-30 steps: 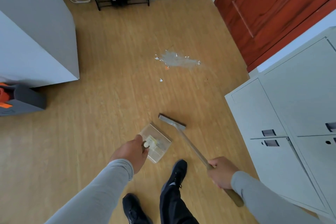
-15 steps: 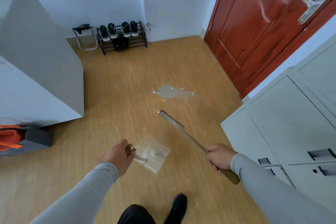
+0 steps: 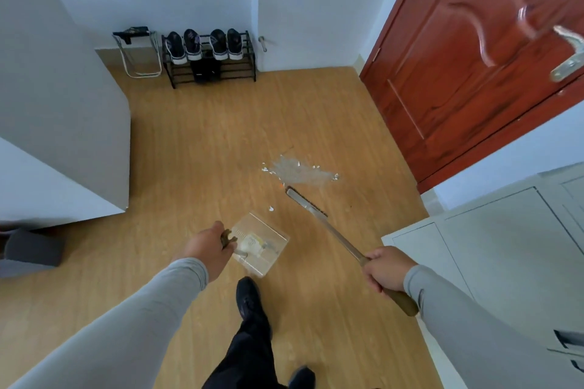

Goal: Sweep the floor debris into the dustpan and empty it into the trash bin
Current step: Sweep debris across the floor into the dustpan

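Head view, hands gripping dustpan (image 3: pixel 262 245), broom (image 3: pixel 328 227), near debris (image 3: pixel 300 171)

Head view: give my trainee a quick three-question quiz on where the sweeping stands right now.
1. True or false: the debris patch already lies inside the clear dustpan.
2. Which hand holds the broom? A) left hand B) right hand C) neither
3. Fill in: the lone white scrap lies on the floor between the debris patch and the ____.

Key
1. False: the patch is on the wood floor, beyond the broom head.
2. B: the right hand grips the handle, while the left hand holds the dustpan's handle.
3. dustpan
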`<action>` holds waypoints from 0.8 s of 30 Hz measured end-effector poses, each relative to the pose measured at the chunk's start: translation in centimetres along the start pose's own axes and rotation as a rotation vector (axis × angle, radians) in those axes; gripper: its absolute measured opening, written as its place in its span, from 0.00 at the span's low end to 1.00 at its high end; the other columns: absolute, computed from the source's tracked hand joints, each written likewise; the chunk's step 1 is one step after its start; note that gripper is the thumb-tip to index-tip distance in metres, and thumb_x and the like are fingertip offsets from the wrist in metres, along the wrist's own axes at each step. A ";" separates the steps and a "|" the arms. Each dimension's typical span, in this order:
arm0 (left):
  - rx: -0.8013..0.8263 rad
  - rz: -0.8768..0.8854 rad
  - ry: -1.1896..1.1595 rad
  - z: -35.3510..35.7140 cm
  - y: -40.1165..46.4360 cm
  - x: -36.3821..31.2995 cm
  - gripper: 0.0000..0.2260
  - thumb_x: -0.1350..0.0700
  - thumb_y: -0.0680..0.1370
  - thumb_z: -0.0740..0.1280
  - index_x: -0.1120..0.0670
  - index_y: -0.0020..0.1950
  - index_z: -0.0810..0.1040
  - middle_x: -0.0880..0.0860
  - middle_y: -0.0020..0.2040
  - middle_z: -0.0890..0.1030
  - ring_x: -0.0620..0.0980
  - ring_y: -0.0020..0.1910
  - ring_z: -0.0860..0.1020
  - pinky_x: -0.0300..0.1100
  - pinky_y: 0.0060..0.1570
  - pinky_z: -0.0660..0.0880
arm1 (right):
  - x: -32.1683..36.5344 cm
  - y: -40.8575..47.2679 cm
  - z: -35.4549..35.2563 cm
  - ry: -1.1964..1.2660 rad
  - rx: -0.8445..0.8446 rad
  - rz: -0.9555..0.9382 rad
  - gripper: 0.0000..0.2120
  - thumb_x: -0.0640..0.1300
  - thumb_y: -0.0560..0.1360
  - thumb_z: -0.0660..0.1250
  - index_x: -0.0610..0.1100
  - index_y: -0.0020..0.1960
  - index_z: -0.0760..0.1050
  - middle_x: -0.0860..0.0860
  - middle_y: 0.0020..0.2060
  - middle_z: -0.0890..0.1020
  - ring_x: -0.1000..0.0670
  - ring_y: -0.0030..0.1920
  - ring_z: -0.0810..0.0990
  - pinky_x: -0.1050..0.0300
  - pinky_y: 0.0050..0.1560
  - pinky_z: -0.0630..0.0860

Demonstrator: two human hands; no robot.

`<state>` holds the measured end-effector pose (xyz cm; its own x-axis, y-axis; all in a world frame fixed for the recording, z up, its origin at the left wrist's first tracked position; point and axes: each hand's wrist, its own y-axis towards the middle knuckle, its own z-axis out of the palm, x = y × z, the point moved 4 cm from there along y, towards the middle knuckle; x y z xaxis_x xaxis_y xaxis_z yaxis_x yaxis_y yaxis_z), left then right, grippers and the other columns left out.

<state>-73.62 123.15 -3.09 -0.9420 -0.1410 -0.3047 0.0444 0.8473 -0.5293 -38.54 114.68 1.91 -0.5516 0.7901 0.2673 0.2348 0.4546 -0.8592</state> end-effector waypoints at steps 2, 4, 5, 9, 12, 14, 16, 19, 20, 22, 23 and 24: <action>0.033 0.000 -0.011 -0.7 2.3 0.2 0.10 0.45 0.81 0.62 0.50 0.50 0.68 0.47 0.40 0.77 0.48 0.36 0.77 0.44 0.34 0.75 | 2.6 1.4 0.1 -0.020 0.015 0.013 0.17 0.36 0.74 0.60 0.40 0.62 0.76 0.44 0.28 0.79 0.48 0.24 0.72 0.58 0.28 0.72; 0.048 0.003 -0.010 -1.1 4.4 0.4 0.10 0.44 0.81 0.62 0.49 0.48 0.67 0.47 0.40 0.77 0.49 0.36 0.78 0.46 0.37 0.79 | 4.8 2.4 0.3 -0.043 0.025 0.048 0.09 0.36 0.73 0.59 0.40 0.49 0.78 0.46 0.25 0.78 0.48 0.21 0.71 0.59 0.27 0.72; 0.059 0.005 0.002 -1.3 5.1 0.4 0.10 0.43 0.80 0.62 0.49 0.48 0.67 0.47 0.39 0.77 0.49 0.36 0.78 0.48 0.39 0.80 | 5.6 2.8 0.5 -0.054 0.026 0.062 0.09 0.36 0.73 0.59 0.39 0.47 0.78 0.46 0.25 0.77 0.48 0.21 0.70 0.60 0.27 0.72; 0.091 0.012 0.044 -1.4 8.2 0.4 0.10 0.43 0.81 0.60 0.48 0.48 0.66 0.45 0.39 0.78 0.48 0.35 0.79 0.45 0.36 0.79 | 8.5 5.6 1.3 -0.066 0.049 0.090 0.13 0.36 0.72 0.59 0.37 0.50 0.80 0.45 0.27 0.79 0.48 0.23 0.72 0.61 0.27 0.72; 0.101 0.003 0.043 -1.0 9.7 0.4 0.09 0.43 0.82 0.59 0.48 0.50 0.65 0.45 0.38 0.77 0.48 0.35 0.78 0.43 0.34 0.77 | 10.6 7.8 1.6 -0.059 0.052 0.095 0.10 0.36 0.72 0.59 0.42 0.49 0.77 0.45 0.26 0.79 0.47 0.23 0.72 0.59 0.30 0.74; 0.116 -0.010 0.063 -0.3 10.3 0.6 0.10 0.43 0.82 0.57 0.49 0.50 0.65 0.46 0.38 0.78 0.49 0.34 0.79 0.43 0.33 0.77 | 11.7 9.5 1.9 -0.043 0.072 0.095 0.14 0.36 0.73 0.58 0.45 0.56 0.75 0.44 0.28 0.79 0.47 0.23 0.72 0.59 0.29 0.74; 0.119 -0.018 0.086 0.2 11.0 0.7 0.12 0.42 0.82 0.56 0.49 0.51 0.66 0.46 0.38 0.78 0.49 0.34 0.79 0.43 0.33 0.77 | 12.7 11.6 2.3 -0.058 0.096 0.095 0.15 0.36 0.74 0.58 0.42 0.57 0.77 0.43 0.29 0.80 0.46 0.24 0.72 0.57 0.31 0.75; 0.124 -0.012 0.099 0.3 12.5 0.4 0.12 0.42 0.82 0.56 0.50 0.52 0.65 0.46 0.37 0.78 0.48 0.33 0.78 0.42 0.31 0.74 | 14.2 14.0 3.3 -0.152 0.117 0.095 0.13 0.34 0.74 0.59 0.37 0.55 0.78 0.42 0.32 0.81 0.44 0.27 0.75 0.51 0.38 0.79; 0.131 -0.012 0.093 0.1 13.1 0.3 0.12 0.42 0.82 0.57 0.50 0.52 0.65 0.46 0.37 0.78 0.48 0.33 0.78 0.42 0.30 0.73 | 14.5 14.4 3.8 -0.188 0.129 0.099 0.14 0.33 0.74 0.59 0.35 0.55 0.79 0.41 0.33 0.82 0.44 0.26 0.75 0.50 0.39 0.80; 0.140 -0.019 0.083 -0.4 14.1 -0.1 0.11 0.43 0.83 0.57 0.50 0.52 0.65 0.46 0.38 0.77 0.48 0.33 0.77 0.42 0.30 0.72 | 15.0 14.5 4.5 -0.249 0.164 0.106 0.16 0.35 0.75 0.59 0.39 0.60 0.78 0.43 0.33 0.82 0.46 0.25 0.76 0.51 0.39 0.81; 0.140 -0.018 0.083 -0.6 14.6 -0.3 0.11 0.43 0.83 0.57 0.50 0.52 0.65 0.46 0.38 0.77 0.48 0.34 0.77 0.42 0.30 0.72 | 15.1 14.1 4.3 -0.262 0.195 0.112 0.17 0.36 0.76 0.59 0.42 0.62 0.77 0.44 0.33 0.82 0.47 0.25 0.76 0.53 0.37 0.80; 0.135 -0.014 0.081 -0.7 14.9 -0.4 0.11 0.43 0.83 0.57 0.50 0.52 0.65 0.46 0.38 0.77 0.48 0.34 0.77 0.42 0.31 0.72 | 15.2 13.6 3.7 -0.253 0.225 0.118 0.18 0.38 0.77 0.60 0.44 0.65 0.76 0.45 0.33 0.82 0.48 0.26 0.75 0.55 0.34 0.78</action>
<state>-72.79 136.23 -10.25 -0.9665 -0.1060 -0.2339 0.0699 0.7679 -0.6367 -46.65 131.33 -7.31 -0.7188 0.6919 0.0685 0.1421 0.2426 -0.9597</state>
